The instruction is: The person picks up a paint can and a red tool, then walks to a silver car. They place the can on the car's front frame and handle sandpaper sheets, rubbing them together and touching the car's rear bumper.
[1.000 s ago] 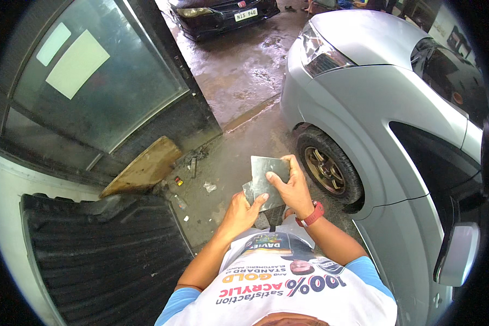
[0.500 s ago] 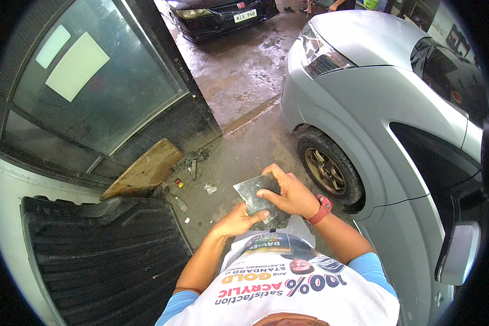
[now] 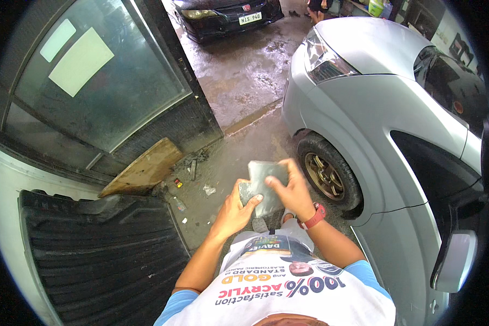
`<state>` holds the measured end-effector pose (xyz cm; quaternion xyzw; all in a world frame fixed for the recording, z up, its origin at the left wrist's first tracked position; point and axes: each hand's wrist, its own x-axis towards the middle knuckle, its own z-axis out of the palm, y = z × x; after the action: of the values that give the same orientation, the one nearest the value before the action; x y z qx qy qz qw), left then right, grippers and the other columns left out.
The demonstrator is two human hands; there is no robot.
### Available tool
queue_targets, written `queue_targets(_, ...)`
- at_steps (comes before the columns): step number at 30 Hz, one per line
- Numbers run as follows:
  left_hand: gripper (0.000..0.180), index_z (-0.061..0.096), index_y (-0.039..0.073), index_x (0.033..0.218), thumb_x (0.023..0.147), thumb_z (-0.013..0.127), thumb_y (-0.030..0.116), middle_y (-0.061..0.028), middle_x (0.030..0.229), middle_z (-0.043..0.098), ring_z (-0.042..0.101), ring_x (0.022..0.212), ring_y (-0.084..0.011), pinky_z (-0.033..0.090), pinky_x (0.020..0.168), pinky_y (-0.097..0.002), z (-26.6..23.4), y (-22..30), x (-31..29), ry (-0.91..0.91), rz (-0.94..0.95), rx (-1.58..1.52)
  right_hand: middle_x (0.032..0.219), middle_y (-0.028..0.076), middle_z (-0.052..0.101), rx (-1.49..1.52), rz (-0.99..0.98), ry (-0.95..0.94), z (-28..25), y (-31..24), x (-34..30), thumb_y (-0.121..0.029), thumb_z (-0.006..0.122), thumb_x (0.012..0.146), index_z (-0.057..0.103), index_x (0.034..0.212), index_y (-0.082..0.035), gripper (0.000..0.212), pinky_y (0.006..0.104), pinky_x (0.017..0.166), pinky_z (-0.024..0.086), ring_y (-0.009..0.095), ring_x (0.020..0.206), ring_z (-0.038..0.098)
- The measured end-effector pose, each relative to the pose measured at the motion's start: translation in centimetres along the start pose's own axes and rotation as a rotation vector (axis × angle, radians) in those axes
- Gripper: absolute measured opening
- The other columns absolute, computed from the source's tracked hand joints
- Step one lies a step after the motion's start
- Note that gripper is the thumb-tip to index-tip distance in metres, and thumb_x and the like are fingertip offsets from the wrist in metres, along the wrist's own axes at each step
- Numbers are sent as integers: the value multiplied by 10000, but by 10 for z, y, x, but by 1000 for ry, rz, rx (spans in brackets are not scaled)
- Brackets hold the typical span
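Observation:
In front of my body, both hands hold a thin grey, mottled rectangular sheet raised on edge. My left hand grips its lower left side, thumb on the near face. A second, darker grey flat part shows by the left fingers; whether it is a fold or a separate piece I cannot tell. My right hand has its thumb on the near face of the sheet and its fingers behind the right edge, blurred by motion. A red watch circles my right wrist.
A silver car with a dark front tyre stands close on the right. A black ribbed liner and a wooden board lean at left, below a glazed door panel. A black car and a person are farther back.
The sheet has turned more upright, and the darker flat part now shows beside my left fingers. My right hand has shifted slightly right, and its fingers have moved along the edge.

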<state>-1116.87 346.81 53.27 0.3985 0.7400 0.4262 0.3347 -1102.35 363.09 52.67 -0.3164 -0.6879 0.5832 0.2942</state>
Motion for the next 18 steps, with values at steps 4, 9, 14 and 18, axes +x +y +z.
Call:
queue_targets(4,453,552,67,1328,1074,724,400,-205,971,805,805,875,-357,590,788,-482,-3,18,2,58,23,12,1066,94,690,123,-7,155,-1,8,-4,-219,840,968,585,1242,-26,422,360,926,532,172,1019,641)
queue_targets(9,427,543,61,1325,1092,702,382,-234,967,804,807,851,-391,590,759,-494,-4,30,-1,18,-23,71,1111,87,690,-54,-80,-83,-4,10,-5,-179,817,987,592,1230,-29,364,345,922,544,161,1023,647)
queue_targets(14,382,532,56,1327,1125,638,363,-267,844,761,763,781,-481,568,690,-545,-5,35,-5,57,98,125,1103,25,673,298,31,321,5,9,-5,-121,790,1009,585,1232,-60,309,315,919,535,101,1021,612)
queue_targets(18,370,513,20,1318,1145,586,339,-297,720,688,711,745,-543,532,651,-603,-7,36,-14,18,71,246,1110,63,662,87,18,53,16,7,-26,-183,831,970,578,1261,-31,415,332,933,520,146,1047,608)
